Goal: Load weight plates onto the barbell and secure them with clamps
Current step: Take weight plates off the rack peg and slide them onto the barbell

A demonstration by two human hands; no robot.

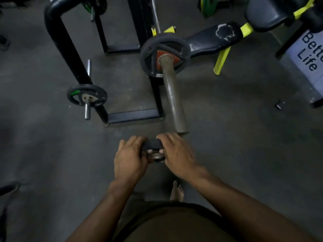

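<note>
- Holding the clamp (153, 148) btwn both hands, just short of the barbell sleeve (173, 100) end: left hand (130, 158) grips one side, right hand (176, 152) the other, fingers curled round it, thumbs near its metal ring. Prob. two-handed so the spring handles can be squeezed and the ring opened before it goes on.
- Clamp is blurred; can't tell if it's squeezed open or relaxed.
- Sleeve points toward the person, free end near the hands but not touching the clamp; that lines the ring up w/ the bar axis for a straight push.
- Weight plate (165, 55), black w/ an orange-red hub, already sits on the sleeve at the far end, up against the rack side. Long bare stretch of sleeve btwn plate and clamp.
- Judgement: plate loading on this end looks done; clamp step in hand, not yet on the bar. Clamp would need to slide the whole bare length to sit tight against the plate, else the plate can drift.
- Nearby: smaller plate (86, 96) on a storage peg of the black rack (70, 49), bench pad (216, 38) w/ yellow frame behind.
</note>
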